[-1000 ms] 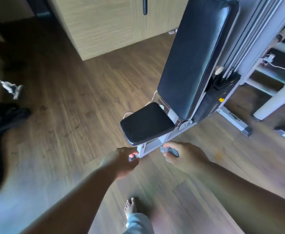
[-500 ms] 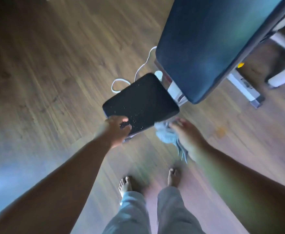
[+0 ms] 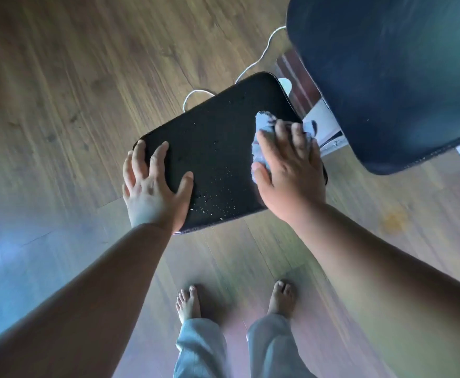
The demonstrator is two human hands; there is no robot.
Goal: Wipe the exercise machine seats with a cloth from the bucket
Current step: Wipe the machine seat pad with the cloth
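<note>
Black padding fills the middle of the view: the seat [image 3: 218,151] of the exercise machine, speckled with small pale drops near its front edge. Half a second ago the right hand [image 3: 289,170] held the cloth [image 3: 264,132] just off the seat's front corner; now it lies on top of the seat at the right side, with the pale blue cloth pressed flat beneath it. Its fingers [image 3: 279,132] are straight and slightly spread over the cloth, pressing rather than pinching. The left hand [image 3: 152,186], which earlier curled round the front left corner, now rests flat on that corner with its fingers [image 3: 159,154] spread wide and the thumb out over the padding. The view has also drawn closer and looks more steeply down.

By count: one seat, one dark backrest [image 3: 392,77] rising at the upper right, one cloth, two hands, two bare feet [image 3: 188,304] on the wooden floor [image 3: 73,91] below the seat, and one white cord [image 3: 253,64] looping on the floor behind the seat. Grey trouser legs [image 3: 201,350] show at the bottom edge.
</note>
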